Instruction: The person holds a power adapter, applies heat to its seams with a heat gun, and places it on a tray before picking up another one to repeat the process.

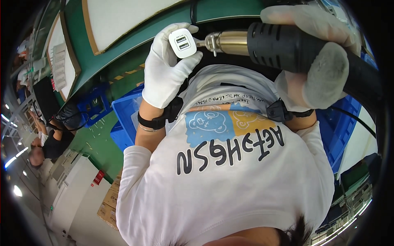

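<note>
My left hand (166,67), in a white glove, pinches a small white USB charger (182,43) between fingers and thumb. The charger's face with two slots points toward me. My right hand (327,76), its fingertips in pale translucent coverings, is wrapped round the thick ribbed black grip of a handheld tool (283,47). From that grip a shiny metal barrel (232,42) runs left to a narrow tip at the charger's right side. Whether the tip touches the charger I cannot tell; the charger's back is hidden.
A green worktable (98,67) with a white brown-edged board (127,20) lies beyond my hands. Blue crates (125,110) stand at both sides of my body. A black cable (355,117) hangs at the right. Cartons (108,205) and another person (57,141) are at the left.
</note>
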A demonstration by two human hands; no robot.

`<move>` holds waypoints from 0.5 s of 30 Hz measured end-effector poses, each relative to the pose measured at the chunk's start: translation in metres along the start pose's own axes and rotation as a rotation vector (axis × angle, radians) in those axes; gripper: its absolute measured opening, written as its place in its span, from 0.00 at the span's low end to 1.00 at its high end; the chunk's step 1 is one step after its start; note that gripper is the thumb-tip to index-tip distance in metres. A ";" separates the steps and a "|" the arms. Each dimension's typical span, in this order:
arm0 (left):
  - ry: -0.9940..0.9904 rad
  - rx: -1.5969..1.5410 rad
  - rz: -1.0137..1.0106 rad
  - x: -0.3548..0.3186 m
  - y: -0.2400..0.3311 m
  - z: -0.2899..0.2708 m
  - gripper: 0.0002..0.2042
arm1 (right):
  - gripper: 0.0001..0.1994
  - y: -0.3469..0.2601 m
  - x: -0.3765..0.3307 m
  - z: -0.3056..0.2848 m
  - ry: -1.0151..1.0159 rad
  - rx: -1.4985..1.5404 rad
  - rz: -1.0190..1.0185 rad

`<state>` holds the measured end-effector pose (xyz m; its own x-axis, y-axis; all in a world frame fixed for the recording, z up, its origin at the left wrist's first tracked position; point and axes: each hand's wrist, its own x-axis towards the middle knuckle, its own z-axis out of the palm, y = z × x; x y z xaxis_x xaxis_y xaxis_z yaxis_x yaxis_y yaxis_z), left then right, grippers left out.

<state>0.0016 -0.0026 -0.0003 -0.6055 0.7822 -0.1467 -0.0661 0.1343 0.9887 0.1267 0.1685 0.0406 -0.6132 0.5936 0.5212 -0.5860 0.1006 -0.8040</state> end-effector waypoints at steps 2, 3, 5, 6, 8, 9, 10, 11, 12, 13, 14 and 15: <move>0.004 0.029 0.005 0.000 0.000 0.000 0.25 | 0.14 0.002 0.001 -0.010 -0.003 0.008 0.019; 0.000 -0.007 -0.004 0.000 0.000 0.000 0.25 | 0.14 0.002 0.002 -0.008 -0.005 0.013 0.029; -0.007 -0.079 -0.022 0.001 0.001 0.000 0.26 | 0.14 0.000 0.002 -0.005 -0.009 0.025 0.047; -0.007 -0.079 -0.022 0.001 0.001 0.000 0.26 | 0.14 -0.003 0.001 -0.002 -0.011 0.030 0.056; 0.005 -0.039 -0.027 0.000 0.002 0.000 0.25 | 0.13 0.002 0.005 -0.005 -0.015 0.040 0.075; 0.012 -0.020 -0.030 0.000 0.003 0.001 0.25 | 0.13 -0.001 0.006 -0.007 -0.017 0.045 0.084; 0.012 -0.020 -0.030 0.000 0.002 0.000 0.25 | 0.13 -0.001 0.006 -0.008 -0.020 0.050 0.093; 0.008 -0.031 -0.032 0.000 0.002 0.000 0.25 | 0.13 -0.003 0.005 -0.009 -0.022 0.055 0.103; 0.004 -0.042 -0.033 0.000 0.002 0.000 0.25 | 0.13 -0.003 0.004 -0.006 -0.025 0.061 0.112; -0.001 -0.052 -0.034 0.000 0.001 -0.001 0.25 | 0.13 -0.004 0.003 -0.008 -0.026 0.065 0.121; -0.002 -0.052 -0.035 0.000 0.000 -0.001 0.25 | 0.13 -0.003 0.005 -0.012 -0.028 0.070 0.129; -0.001 -0.045 -0.022 0.000 0.000 -0.001 0.25 | 0.13 -0.004 0.004 -0.013 -0.029 0.075 0.138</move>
<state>0.0007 -0.0029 -0.0008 -0.6029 0.7798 -0.1687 -0.1153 0.1241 0.9855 0.1333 0.1809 0.0423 -0.7052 0.5740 0.4161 -0.5321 -0.0407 -0.8457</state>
